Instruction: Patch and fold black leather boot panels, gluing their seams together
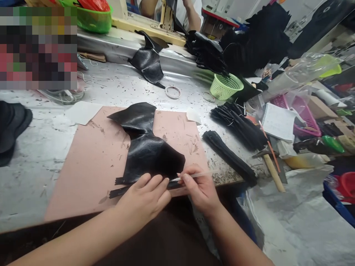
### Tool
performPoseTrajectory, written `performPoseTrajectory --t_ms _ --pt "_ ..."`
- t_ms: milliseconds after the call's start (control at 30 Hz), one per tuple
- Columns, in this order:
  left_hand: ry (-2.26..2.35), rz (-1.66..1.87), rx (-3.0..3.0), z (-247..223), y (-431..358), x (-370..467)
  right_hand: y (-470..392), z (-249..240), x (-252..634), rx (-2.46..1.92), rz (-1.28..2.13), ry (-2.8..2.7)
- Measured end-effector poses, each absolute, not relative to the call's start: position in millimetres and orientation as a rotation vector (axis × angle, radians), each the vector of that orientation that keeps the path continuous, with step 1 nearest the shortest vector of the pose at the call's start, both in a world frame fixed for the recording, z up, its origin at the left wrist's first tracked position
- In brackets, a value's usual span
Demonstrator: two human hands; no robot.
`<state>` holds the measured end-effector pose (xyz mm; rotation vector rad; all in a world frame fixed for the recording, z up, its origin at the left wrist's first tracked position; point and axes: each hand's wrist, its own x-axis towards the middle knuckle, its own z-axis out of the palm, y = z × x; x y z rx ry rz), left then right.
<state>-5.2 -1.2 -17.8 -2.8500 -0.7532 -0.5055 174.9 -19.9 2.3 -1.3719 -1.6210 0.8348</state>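
A black leather piece (151,155) with a curved outline lies on a pink mat (91,159). Along its near edge run black strips (119,193) that look like zipper tape, partly covered by my hands. My left hand (148,195) rests on that edge, fingers stretched out and lying flat over the strips. In my right hand (199,188), a slim translucent pen (201,173) is pinched between thumb and fingers. The pen's pale tip meets the leather's near edge, just right of my left fingertips.
Bundled black strips (229,157) lie to the right, near a wooden-handled hammer (273,171), a notebook (279,122) and a green basket (226,87). Behind are a tape roll (172,92) and another black leather piece (146,61). Across the bench, a person's arms show beside a sewing machine (166,16).
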Motion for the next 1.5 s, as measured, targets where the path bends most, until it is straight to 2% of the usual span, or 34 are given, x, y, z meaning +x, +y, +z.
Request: performPoseTrajectory --t_ms 233,533,1500 --pt "-0.751 -0.671 -2.806 -12.8 -1.1 -4.3 -18.5 -9.9 169.9 -1.413 0.608 -1.835" --pt "-0.748 -0.629 -2.813 -14.7 -0.6 -3.3 -20.2 -10.8 165.6 -1.386 0.481 -1.924" --pt "-0.768 -0.596 -2.828 -15.4 -3.9 -4.3 -22.9 -10.5 166.3 -1.364 0.465 -1.946"
